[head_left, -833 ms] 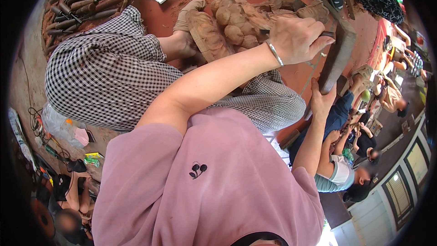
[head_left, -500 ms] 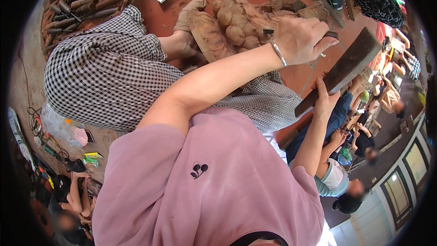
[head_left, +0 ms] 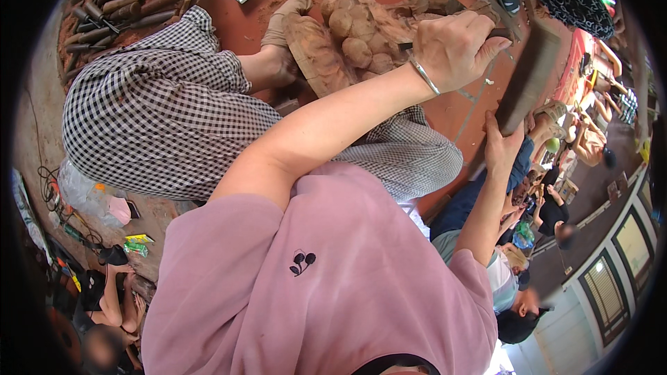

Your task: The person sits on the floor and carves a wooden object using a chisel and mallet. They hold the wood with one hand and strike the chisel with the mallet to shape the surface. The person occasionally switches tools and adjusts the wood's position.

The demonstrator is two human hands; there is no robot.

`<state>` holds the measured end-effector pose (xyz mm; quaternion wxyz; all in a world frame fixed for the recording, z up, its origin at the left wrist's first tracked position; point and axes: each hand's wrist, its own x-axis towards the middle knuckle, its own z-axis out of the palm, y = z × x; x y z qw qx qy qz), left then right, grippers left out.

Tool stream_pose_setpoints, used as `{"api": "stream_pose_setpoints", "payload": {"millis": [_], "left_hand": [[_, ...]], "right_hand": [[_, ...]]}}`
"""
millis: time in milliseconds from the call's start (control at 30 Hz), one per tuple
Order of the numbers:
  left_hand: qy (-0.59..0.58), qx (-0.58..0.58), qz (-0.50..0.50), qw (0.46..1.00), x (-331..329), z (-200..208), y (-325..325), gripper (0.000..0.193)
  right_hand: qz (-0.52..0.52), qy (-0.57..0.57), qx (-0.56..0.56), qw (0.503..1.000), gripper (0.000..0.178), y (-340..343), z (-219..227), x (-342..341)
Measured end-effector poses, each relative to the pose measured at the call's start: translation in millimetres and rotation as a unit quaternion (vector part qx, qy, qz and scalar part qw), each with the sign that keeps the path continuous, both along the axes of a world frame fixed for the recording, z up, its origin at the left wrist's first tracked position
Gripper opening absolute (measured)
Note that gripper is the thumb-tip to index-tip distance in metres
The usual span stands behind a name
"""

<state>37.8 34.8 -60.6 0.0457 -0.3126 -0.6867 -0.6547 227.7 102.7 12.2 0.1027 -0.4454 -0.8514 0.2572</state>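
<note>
A half-carved wooden figure (head_left: 361,38), rounded lumps roughed out but surfaces coarse, rests on the red floor (head_left: 458,107) against checked-trousered legs (head_left: 160,111). The left hand (head_left: 458,45) grips a chisel (head_left: 410,45) on it; the right hand (head_left: 501,146) clasps a wooden mallet (head_left: 529,76).

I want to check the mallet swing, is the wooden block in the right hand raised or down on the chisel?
Raised: the right hand holds the wooden block tilted up, clear of the chisel gripped by the left hand.
</note>
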Motion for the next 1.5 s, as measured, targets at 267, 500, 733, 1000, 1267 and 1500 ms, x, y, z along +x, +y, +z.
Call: {"api": "stream_pose_setpoints", "payload": {"millis": [267, 500, 733, 1000, 1267, 1500], "left_hand": [[0.003, -0.004, 0.0, 1.0, 1.4, -0.3, -1.6, 0.036], [0.003, 0.025, 0.007, 1.0, -0.2, -2.0, -5.5, 0.035], [-0.009, 0.037, 0.014, 0.999, -1.3, -3.7, -7.2, 0.036], [0.004, 0.073, 0.015, 0.997, -2.5, -4.3, -11.7, 0.035], [0.006, 0.079, 0.012, 0.997, -4.0, -5.2, -13.8, 0.034], [-0.004, 0.068, 0.002, 0.998, -3.8, -4.6, -17.0, 0.032]], "right_hand": [[0.072, -0.049, 0.071, 0.994, 0.037, -0.5, 13.7, -11.8], [0.074, -0.039, 0.052, 0.995, 0.037, -4.2, 14.9, -17.6], [0.029, -0.012, -0.002, 1.0, 0.037, -3.0, 15.8, -16.7], [0.067, -0.049, 0.094, 0.992, 0.038, -8.5, 24.9, -23.5], [0.06, -0.025, 0.085, 0.994, 0.038, -3.9, 23.9, -18.6], [0.067, -0.071, 0.111, 0.989, 0.039, -13.1, 31.5, -30.3]]}}
